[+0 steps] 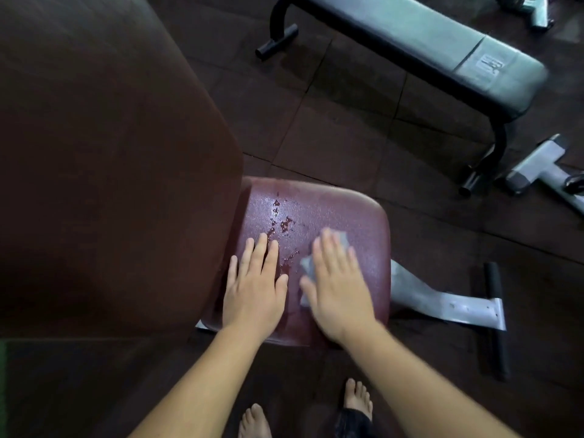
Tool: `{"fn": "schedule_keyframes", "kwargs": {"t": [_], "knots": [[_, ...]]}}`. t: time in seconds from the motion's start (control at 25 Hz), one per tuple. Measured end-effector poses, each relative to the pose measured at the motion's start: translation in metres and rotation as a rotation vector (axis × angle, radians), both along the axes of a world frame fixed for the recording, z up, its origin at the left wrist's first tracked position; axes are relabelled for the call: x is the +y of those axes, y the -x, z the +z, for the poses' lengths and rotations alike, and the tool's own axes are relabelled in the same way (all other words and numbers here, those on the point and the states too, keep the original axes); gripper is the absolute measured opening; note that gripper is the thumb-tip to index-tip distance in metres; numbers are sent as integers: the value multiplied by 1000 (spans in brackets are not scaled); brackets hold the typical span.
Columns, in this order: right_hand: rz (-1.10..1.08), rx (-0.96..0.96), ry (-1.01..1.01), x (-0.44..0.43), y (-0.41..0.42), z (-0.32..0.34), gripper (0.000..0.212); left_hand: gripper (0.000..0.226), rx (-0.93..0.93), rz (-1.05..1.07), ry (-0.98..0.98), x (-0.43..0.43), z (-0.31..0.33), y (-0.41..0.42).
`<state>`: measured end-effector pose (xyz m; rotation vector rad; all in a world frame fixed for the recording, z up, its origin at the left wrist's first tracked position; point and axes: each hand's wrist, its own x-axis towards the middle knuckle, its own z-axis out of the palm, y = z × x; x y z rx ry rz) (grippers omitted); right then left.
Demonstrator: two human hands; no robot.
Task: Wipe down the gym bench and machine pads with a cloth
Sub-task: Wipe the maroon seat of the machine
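A dark red seat pad (344, 210) lies below me, with wet droplets (282, 222) scattered across its left half. My right hand (339, 289) presses flat on a grey cloth (308, 267) on the pad, and the cloth shows beyond the fingertips and beside the thumb. My left hand (256, 286) rests flat on the pad's left side with fingers apart, holding nothing. A large dark red back pad (104, 153) rises at the left and fills that side of the view.
A grey flat bench (442, 45) on a black frame stands at the upper right. The seat's grey metal base (448, 305) with a black foot bar (494, 317) lies on the dark tiled floor. More grey machine parts (537, 169) lie at right. My bare feet (357, 396) show below.
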<state>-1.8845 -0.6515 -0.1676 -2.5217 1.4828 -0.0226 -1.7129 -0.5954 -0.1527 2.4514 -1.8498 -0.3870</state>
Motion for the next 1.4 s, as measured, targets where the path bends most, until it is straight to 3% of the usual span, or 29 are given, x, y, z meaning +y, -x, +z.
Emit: {"fn": "schedule_keyframes", "kwargs": {"t": [0.12,0.28,0.4,0.52,0.64,0.76,0.92,1.0,1.16,1.28,1.4], "knots": [[227,0,22,24,39,1,72,71,13,7,-7,-1,1,0],[-90,10,-5,-86,27,1,79,73,34,20,-20,-1,3,1],[-97,30,12,-132,-49,6,80,75,34,52,-24,-1,2,1],[204,82,29,-95,-83,10,74,78,33,122,-36,4,2,2],[480,78,17,-73,-31,12,72,80,46,188,-36,10,5,8],[360,88,8,-121,-20,9,74,81,58,208,-50,17,6,10],[205,74,29,-141,-117,14,73,82,56,213,-54,30,8,9],[350,82,37,-108,-135,15,73,82,63,220,-64,37,7,8],[714,108,13,-83,-70,19,73,82,123,253,-90,57,9,6],[486,121,21,-128,-74,16,79,83,158,271,-106,76,10,6],[283,100,30,-125,-133,17,82,83,162,294,-86,91,8,3]]}}
